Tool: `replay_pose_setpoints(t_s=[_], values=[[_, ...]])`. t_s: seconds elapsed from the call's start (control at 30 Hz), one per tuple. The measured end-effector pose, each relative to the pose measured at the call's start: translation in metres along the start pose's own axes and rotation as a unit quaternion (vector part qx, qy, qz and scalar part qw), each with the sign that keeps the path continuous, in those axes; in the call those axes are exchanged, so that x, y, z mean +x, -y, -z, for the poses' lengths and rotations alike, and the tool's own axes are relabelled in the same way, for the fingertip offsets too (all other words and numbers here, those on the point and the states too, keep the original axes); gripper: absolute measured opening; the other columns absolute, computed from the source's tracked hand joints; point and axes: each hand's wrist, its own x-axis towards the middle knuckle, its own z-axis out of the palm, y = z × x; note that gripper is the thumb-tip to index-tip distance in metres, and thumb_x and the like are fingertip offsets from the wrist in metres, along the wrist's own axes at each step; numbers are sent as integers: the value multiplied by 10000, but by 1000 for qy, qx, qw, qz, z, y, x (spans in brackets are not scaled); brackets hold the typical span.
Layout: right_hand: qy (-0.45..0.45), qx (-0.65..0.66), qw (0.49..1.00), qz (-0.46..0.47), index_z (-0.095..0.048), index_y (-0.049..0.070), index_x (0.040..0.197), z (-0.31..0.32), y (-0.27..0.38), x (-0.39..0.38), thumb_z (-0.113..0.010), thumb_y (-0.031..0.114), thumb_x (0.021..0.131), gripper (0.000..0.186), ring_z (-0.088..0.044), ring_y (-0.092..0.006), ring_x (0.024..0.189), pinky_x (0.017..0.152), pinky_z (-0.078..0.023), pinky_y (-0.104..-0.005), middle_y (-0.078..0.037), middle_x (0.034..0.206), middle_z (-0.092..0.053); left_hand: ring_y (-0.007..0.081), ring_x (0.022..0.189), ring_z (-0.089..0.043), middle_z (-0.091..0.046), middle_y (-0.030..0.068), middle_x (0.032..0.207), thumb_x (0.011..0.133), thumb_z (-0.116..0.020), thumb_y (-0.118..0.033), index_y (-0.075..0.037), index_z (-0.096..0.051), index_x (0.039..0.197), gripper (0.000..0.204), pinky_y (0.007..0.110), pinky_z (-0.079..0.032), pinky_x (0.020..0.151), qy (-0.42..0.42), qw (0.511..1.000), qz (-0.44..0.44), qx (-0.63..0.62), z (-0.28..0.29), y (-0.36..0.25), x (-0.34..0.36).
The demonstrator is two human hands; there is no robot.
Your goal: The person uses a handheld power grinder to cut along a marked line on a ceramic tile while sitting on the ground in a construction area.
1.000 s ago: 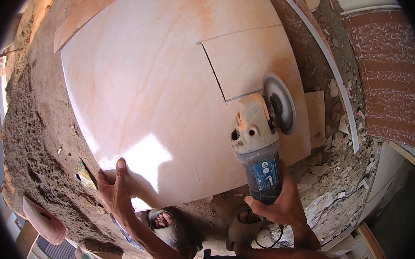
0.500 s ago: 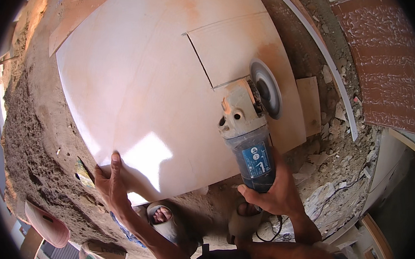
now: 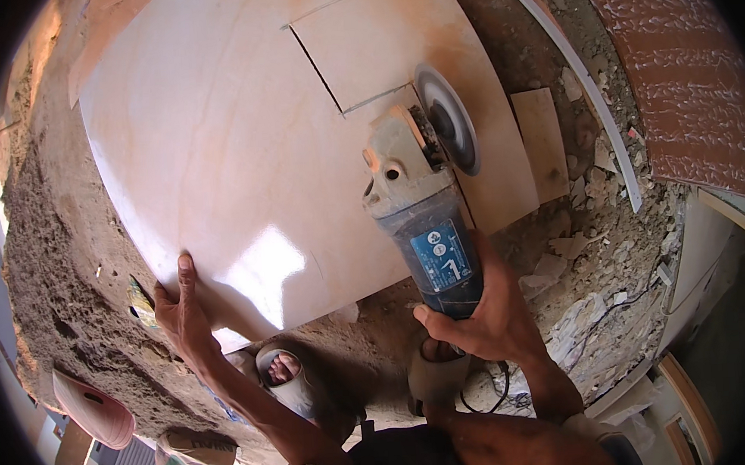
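Note:
My right hand [image 3: 491,315] is wrapped around the blue body of an angle grinder [image 3: 439,254] with a grey gear head. Its round cutting disc [image 3: 449,122] stands on edge over the right part of a large, glossy, cream-coloured tile [image 3: 203,158]; whether it touches the surface I cannot tell. A dark slit [image 3: 316,68] runs through the tile, and thin marked lines extend from its ends. At the near left edge of the tile, my left hand [image 3: 187,319] grips it with the thumb on top; the fingers are partly hidden past the edge.
My feet in dusty shoes [image 3: 293,389] are just below the tile's near edge. A power cord [image 3: 496,397] loops beside the right shoe. Rubble [image 3: 614,289] and a long pale strip [image 3: 577,71] lie to the right, near a brown patterned panel [image 3: 682,81]. A pinkish cap [image 3: 95,407] rests at lower left.
Tile, grinder and hands all appear a little higher and further left in the picture. Both hands keep the same holds, and the slit looks unchanged.

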Motion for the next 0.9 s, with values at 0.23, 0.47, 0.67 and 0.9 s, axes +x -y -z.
replay_pose_setpoints(t_s=[0.23,0.47,0.67,0.9], values=[[-4,16,1000,5,-563,-20,1358,1,1,-2,-883,237,805,689,-699,-234,974,897,-568,-400,-146,1091,-697,258,930,-714,-752,161,1050,814,-933,-604,48,-693,1235,812,427,-617,815,16,1000,7,-9,-1,-1,0],[7,14,999,-29,-556,-17,1364,2,4,-6,-882,242,812,692,-685,-232,997,909,-563,-399,-149,1110,-679,282,925,-721,-743,183,1010,803,-919,-645,74,-681,1227,868,450,-628,817,-2,1000,-16,18,-2,-2,-2],[0,18,1000,-17,-561,-4,1351,1,4,-6,-881,245,817,670,-677,-221,996,897,-560,-396,-139,1117,-674,290,927,-723,-735,172,984,793,-911,-676,62,-682,1186,867,483,-629,822,3,1000,-11,18,-2,3,1],[2,24,999,-25,-562,1,1366,2,4,-11,-883,248,813,686,-673,-209,988,901,-563,-387,-123,1118,-678,275,901,-711,-727,143,959,806,-885,-707,41,-693,1135,839,467,-614,803,3,999,-32,17,-4,-1,-4]])
